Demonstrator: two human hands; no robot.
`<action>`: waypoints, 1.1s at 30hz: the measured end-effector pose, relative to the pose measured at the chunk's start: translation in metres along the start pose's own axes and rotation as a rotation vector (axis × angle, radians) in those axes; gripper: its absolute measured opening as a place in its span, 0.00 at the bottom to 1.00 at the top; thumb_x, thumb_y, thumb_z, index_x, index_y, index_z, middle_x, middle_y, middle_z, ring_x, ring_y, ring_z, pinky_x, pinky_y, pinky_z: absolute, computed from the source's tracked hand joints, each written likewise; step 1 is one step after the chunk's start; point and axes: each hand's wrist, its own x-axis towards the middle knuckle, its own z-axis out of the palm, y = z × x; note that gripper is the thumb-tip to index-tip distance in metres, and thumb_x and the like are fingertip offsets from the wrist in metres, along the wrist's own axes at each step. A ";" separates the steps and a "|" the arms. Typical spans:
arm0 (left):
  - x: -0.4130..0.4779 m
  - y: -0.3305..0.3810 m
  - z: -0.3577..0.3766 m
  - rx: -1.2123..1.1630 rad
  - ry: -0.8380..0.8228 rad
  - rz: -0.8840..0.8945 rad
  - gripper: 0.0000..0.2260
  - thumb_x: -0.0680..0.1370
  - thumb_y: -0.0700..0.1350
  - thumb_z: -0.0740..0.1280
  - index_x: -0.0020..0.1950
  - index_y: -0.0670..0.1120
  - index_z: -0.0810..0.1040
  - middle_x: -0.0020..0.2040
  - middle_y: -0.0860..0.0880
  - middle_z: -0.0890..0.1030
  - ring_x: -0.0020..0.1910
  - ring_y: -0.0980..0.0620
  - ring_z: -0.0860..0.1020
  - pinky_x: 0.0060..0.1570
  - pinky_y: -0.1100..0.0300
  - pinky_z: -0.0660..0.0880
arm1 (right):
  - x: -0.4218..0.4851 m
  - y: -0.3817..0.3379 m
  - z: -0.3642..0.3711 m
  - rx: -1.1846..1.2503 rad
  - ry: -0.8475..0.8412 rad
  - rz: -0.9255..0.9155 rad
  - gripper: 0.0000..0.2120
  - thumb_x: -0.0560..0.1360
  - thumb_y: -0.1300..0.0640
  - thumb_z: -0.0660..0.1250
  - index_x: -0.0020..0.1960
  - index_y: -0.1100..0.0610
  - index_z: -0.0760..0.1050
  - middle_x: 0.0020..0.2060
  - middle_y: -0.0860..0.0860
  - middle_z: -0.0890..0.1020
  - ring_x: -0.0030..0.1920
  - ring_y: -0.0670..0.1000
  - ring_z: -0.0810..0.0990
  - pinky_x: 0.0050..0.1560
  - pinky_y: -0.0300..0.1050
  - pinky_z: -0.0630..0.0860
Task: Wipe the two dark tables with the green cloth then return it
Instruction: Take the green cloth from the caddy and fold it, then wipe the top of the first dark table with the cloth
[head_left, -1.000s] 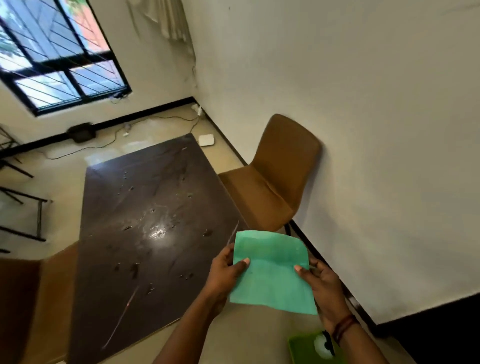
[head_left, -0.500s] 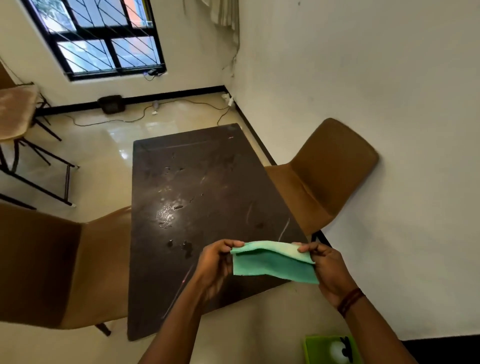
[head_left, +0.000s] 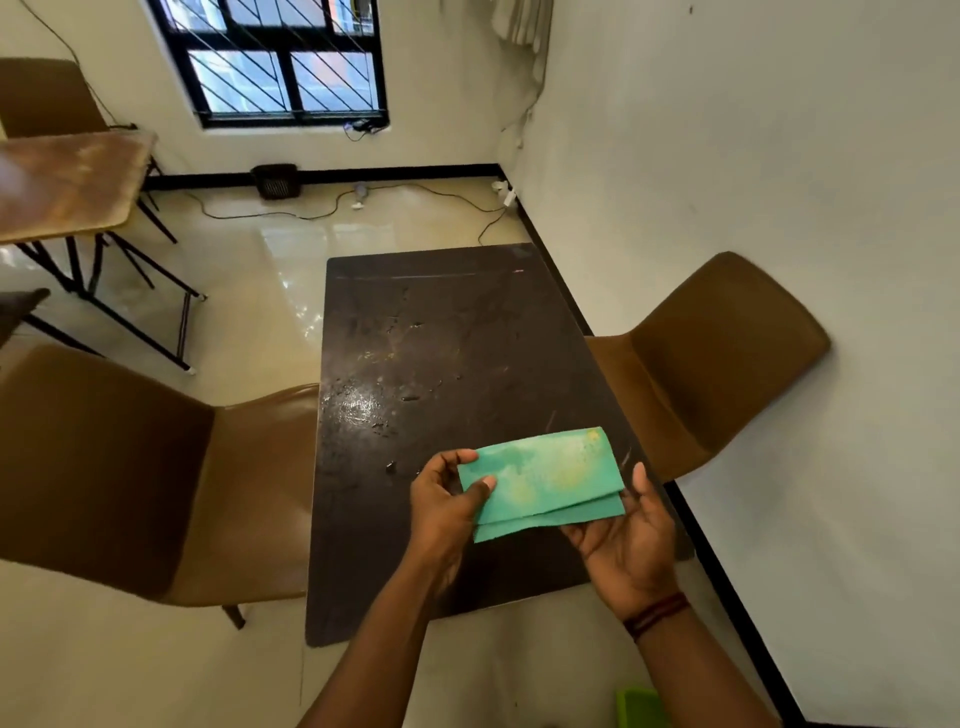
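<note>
- While the green cloth (head_left: 543, 483) sits folded above the dark bench (head_left: 457, 364), one dark bench in view; second not visible.
- Two brown chairs (head_left: 717, 358), one each side.
- Left hand (head_left: 441, 499) fingers pinch cloth; right hand (head_left: 628, 540) open, cupped beneath.
- Risk: loose fold slips, smears spots.
</note>
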 end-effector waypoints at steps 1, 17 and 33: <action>-0.001 -0.001 0.003 0.005 0.032 0.023 0.12 0.73 0.32 0.72 0.54 0.44 0.78 0.53 0.45 0.80 0.48 0.48 0.83 0.40 0.54 0.82 | -0.001 0.005 0.003 0.015 -0.005 0.016 0.26 0.78 0.41 0.54 0.66 0.57 0.71 0.60 0.62 0.78 0.61 0.64 0.76 0.60 0.67 0.70; -0.008 -0.105 0.078 0.592 0.067 -0.051 0.14 0.73 0.49 0.74 0.57 0.55 0.78 0.55 0.52 0.79 0.50 0.59 0.78 0.47 0.63 0.76 | 0.044 -0.027 -0.097 -0.544 0.482 -0.105 0.03 0.75 0.62 0.66 0.48 0.58 0.77 0.46 0.55 0.83 0.43 0.54 0.82 0.48 0.53 0.79; 0.018 -0.161 0.053 1.334 -0.310 0.128 0.28 0.80 0.49 0.62 0.79 0.49 0.56 0.80 0.47 0.53 0.79 0.48 0.50 0.76 0.52 0.52 | 0.094 -0.017 -0.175 -2.246 0.102 -0.327 0.37 0.59 0.72 0.75 0.66 0.60 0.71 0.63 0.61 0.75 0.63 0.66 0.73 0.57 0.69 0.72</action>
